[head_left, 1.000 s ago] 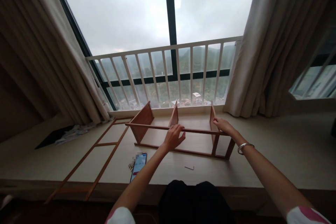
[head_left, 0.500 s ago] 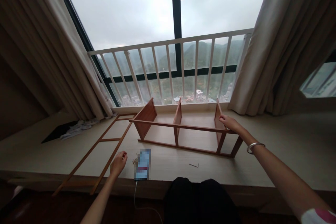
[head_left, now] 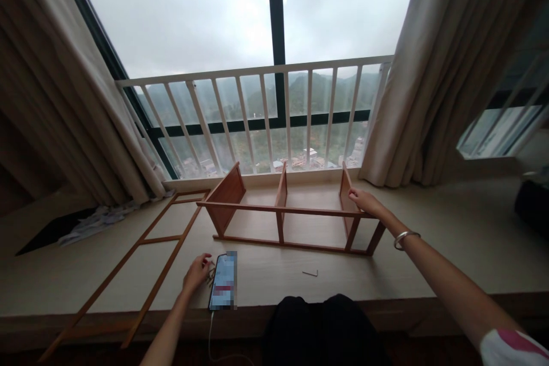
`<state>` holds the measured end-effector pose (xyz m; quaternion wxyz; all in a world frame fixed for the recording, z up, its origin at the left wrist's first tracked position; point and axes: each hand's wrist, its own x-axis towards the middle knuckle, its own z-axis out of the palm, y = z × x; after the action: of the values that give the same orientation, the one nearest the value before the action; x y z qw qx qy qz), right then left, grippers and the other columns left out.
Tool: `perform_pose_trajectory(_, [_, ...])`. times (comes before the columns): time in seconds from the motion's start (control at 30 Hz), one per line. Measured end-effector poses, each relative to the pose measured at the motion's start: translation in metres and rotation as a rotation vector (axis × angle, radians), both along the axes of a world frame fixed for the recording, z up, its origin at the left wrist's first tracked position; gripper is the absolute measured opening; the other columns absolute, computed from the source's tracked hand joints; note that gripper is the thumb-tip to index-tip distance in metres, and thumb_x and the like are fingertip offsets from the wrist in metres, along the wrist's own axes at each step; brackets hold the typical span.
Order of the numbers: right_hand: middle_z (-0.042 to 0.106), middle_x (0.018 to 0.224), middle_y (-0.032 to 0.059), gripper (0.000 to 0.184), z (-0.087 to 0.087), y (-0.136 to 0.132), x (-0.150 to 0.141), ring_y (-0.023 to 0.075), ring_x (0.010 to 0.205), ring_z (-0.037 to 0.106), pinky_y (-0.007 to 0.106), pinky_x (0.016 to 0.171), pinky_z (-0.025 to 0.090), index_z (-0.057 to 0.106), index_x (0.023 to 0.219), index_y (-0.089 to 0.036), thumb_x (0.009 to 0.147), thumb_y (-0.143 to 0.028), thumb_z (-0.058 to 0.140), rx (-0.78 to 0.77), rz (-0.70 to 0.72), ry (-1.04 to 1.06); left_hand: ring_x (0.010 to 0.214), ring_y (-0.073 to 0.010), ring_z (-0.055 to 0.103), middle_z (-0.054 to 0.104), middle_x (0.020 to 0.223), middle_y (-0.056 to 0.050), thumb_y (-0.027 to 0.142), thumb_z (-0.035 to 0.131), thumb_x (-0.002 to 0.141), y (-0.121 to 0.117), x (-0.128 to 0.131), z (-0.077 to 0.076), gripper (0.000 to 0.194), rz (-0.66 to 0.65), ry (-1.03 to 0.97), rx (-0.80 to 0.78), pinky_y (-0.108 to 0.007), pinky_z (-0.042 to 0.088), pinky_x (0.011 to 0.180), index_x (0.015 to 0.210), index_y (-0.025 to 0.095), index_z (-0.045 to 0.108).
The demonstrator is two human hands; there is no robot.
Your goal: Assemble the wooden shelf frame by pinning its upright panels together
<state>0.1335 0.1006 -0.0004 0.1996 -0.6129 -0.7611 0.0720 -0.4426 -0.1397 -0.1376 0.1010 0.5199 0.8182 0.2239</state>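
A reddish-brown wooden shelf frame lies on its side on the pale ledge, its three boards standing up toward the window. My right hand grips the edge of the rightmost board with closed fingers. My left hand is low at the left, its fingers slightly apart and nothing visible in them. Right beside its fingertips is a small pile of brass-coloured screws, partly hidden by the hand and the phone. The phone lies face up there, a white cable at its lower end.
A ladder-like wooden side frame lies at the left, overhanging the ledge's front edge. An L-shaped hex key rests in front of the shelf. White railings stand behind, between curtains. A dark object sits at the far right.
My left hand has left the shelf's front rail and moved down and left, then right to the screws beside the phone. My right hand has kept its hold on the board.
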Motion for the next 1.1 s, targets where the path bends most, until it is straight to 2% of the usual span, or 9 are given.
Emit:
perform_pose_trajectory(0.27, [0.061,0.074,0.0038,0.02,0.005,-0.003,0.0,0.0112,0.061,0.049,0.019,0.056,0.029,0.054,0.079,-0.017,0.077,-0.026,0.037,-0.042,0.049,-0.007,0.084,-0.0151,0.054,0.059,0.09,-0.002,0.024,0.04,0.073,0.003,0.0,-0.004,0.025,-0.087,0.049,-0.111,-0.023,0.039,0.074,0.091,0.02,0.058])
perform_pose_trajectory(0.4, [0.061,0.076,0.004,0.02,0.007,-0.005,0.0,0.0109,0.062,0.049,0.019,0.056,0.029,0.054,0.08,-0.017,0.077,-0.027,0.037,-0.041,0.046,-0.007,0.084,-0.0153,0.054,0.058,0.09,-0.002,0.025,0.039,0.075,0.007,-0.003,-0.006,0.022,-0.128,0.092,-0.175,-0.023,0.038,0.074,0.085,0.021,0.058])
perform_pose_trajectory(0.57, [0.061,0.074,0.0033,0.022,0.008,-0.005,0.002,0.0111,0.062,0.05,0.019,0.056,0.029,0.055,0.084,-0.017,0.078,-0.027,0.037,-0.05,0.033,-0.012,0.084,-0.0145,0.052,0.055,0.087,-0.001,0.022,0.035,0.077,0.011,-0.005,-0.011,0.021,-0.168,0.187,-0.172,-0.023,0.036,0.074,0.079,0.022,0.056])
perform_pose_trajectory(0.8, [0.062,0.077,0.0038,0.024,0.009,-0.004,0.004,0.0117,0.066,0.051,0.019,0.058,0.029,0.055,0.086,-0.017,0.079,-0.027,0.035,-0.059,0.021,-0.009,0.083,-0.0154,0.051,0.053,0.085,-0.003,0.017,0.035,0.076,-0.004,0.004,0.002,0.017,-0.122,0.299,-0.202,-0.024,0.037,0.069,0.075,0.019,0.052])
perform_pose_trajectory(0.87, [0.062,0.078,0.0039,0.024,0.009,-0.004,0.004,0.0118,0.067,0.052,0.019,0.058,0.03,0.056,0.086,-0.017,0.079,-0.027,0.035,-0.061,0.021,-0.005,0.084,-0.0165,0.051,0.053,0.083,-0.004,0.016,0.036,0.075,-0.011,0.006,0.008,0.015,-0.077,0.333,-0.117,-0.025,0.037,0.071,0.075,0.018,0.051])
perform_pose_trajectory(0.97, [0.062,0.08,0.004,0.024,0.012,-0.006,0.004,0.012,0.069,0.052,0.019,0.06,0.03,0.056,0.086,-0.017,0.079,-0.027,0.036,-0.06,0.027,0.002,0.083,-0.02,0.05,0.052,0.084,-0.007,0.019,0.033,0.077,-0.019,0.011,0.021,0.016,0.114,0.38,0.128,-0.029,0.038,0.068,0.084,0.018,0.048])
perform_pose_trajectory(1.03, [0.062,0.081,0.0037,0.024,0.014,-0.008,0.004,0.0119,0.07,0.052,0.018,0.06,0.031,0.057,0.086,-0.017,0.079,-0.027,0.036,-0.061,0.036,0.005,0.082,-0.0227,0.049,0.051,0.087,-0.009,0.023,0.034,0.077,-0.018,0.021,0.036,0.018,0.219,0.397,0.306,-0.032,0.038,0.065,0.089,0.017,0.047])
perform_pose_trajectory(1.1, [0.062,0.081,0.0033,0.025,0.017,-0.01,0.003,0.0117,0.07,0.053,0.018,0.061,0.031,0.057,0.087,-0.018,0.079,-0.027,0.036,-0.064,0.045,0.007,0.083,-0.0244,0.048,0.05,0.085,-0.01,0.025,0.035,0.076,-0.008,0.038,0.058,0.019,0.21,0.41,0.487,-0.034,0.037,0.068,0.089,0.016,0.047])
